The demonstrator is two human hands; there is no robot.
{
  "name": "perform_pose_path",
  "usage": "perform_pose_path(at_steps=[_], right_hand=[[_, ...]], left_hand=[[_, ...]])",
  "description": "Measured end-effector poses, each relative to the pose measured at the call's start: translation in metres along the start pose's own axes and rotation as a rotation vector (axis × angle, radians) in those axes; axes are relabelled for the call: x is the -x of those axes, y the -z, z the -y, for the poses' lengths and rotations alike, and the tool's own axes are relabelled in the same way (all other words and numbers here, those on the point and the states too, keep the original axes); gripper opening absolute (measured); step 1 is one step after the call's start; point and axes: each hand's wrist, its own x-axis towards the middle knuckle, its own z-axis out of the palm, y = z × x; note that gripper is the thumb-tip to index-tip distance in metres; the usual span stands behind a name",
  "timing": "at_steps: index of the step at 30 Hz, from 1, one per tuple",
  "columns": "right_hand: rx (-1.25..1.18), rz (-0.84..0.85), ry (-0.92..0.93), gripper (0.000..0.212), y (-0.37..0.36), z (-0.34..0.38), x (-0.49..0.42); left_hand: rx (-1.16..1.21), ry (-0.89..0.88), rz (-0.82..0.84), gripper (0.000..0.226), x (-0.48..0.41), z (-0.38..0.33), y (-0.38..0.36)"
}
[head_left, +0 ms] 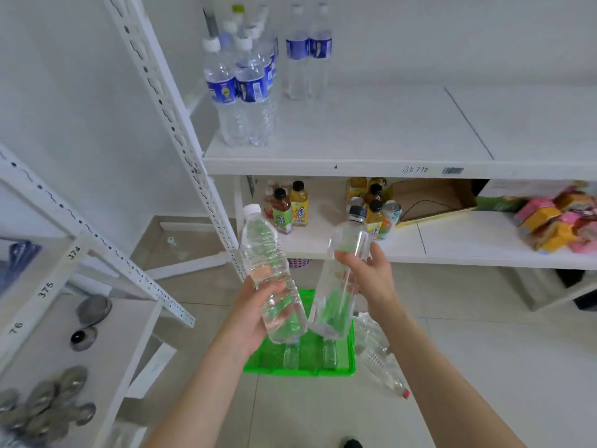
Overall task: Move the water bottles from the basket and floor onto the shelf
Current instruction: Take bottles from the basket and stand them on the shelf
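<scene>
My left hand (258, 305) grips a clear water bottle with a white cap (265, 250), held upright and slightly tilted. My right hand (371, 276) grips a clear bottle with a black cap (347, 244). Both bottles hang above the green basket (255, 367) on the floor, which holds two more bottles (292, 354). Several clear bottles (384, 367) lie on the floor to the basket's right. The white upper shelf (371, 134) carries several blue-labelled water bottles (245, 88) at its left end.
The lower shelf (452, 244) holds juice bottles (290, 205), cans, a cardboard box (433, 198) and colourful packets (559, 221). A slotted white upright (181, 150) stands left of the shelf. Another rack at the left (64, 334) carries metal parts.
</scene>
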Motion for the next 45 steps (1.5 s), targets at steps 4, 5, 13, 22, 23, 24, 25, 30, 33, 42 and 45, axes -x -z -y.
perform_pose_path(at_steps=[4, 5, 13, 22, 23, 24, 25, 30, 33, 42, 45], right_hand=[[0.004, 0.036, 0.081, 0.044, 0.017, 0.049, -0.006], [0.005, 0.036, 0.09, 0.046, 0.021, 0.061, -0.009], [0.046, 0.061, 0.178, 0.047, 0.045, 0.146, -0.05], [0.1, 0.134, 0.263, 0.052, 0.025, 0.205, -0.12], [0.103, 0.131, 0.268, 0.05, 0.019, 0.209, -0.13], [0.098, 0.131, 0.274, 0.049, 0.013, 0.212, -0.141], [0.088, 0.129, 0.279, 0.048, 0.006, 0.215, -0.152], [0.063, 0.107, 0.292, 0.05, -0.029, 0.227, -0.209], [0.078, 0.081, 0.293, 0.051, -0.043, 0.233, -0.243], [0.166, 0.071, 0.322, 0.068, -0.06, 0.244, -0.33], [0.159, 0.044, 0.345, 0.068, -0.064, 0.241, -0.357]], left_hand=[[-0.005, -0.073, 0.082, 0.064, 0.0, -0.03, -0.04], [-0.022, -0.097, 0.099, 0.061, -0.001, -0.038, -0.05], [-0.127, -0.277, 0.158, 0.051, -0.022, -0.1, -0.123], [-0.207, -0.358, 0.082, 0.055, -0.075, -0.17, -0.153], [-0.23, -0.37, 0.07, 0.055, -0.085, -0.179, -0.153], [-0.252, -0.383, 0.062, 0.055, -0.095, -0.189, -0.152], [-0.279, -0.396, 0.061, 0.056, -0.107, -0.198, -0.151], [-0.409, -0.412, 0.039, 0.053, -0.169, -0.236, -0.148], [-0.474, -0.425, 0.012, 0.052, -0.207, -0.252, -0.149], [-0.435, -0.457, -0.069, 0.054, -0.292, -0.266, -0.169], [-0.431, -0.49, -0.13, 0.051, -0.315, -0.267, -0.175]])
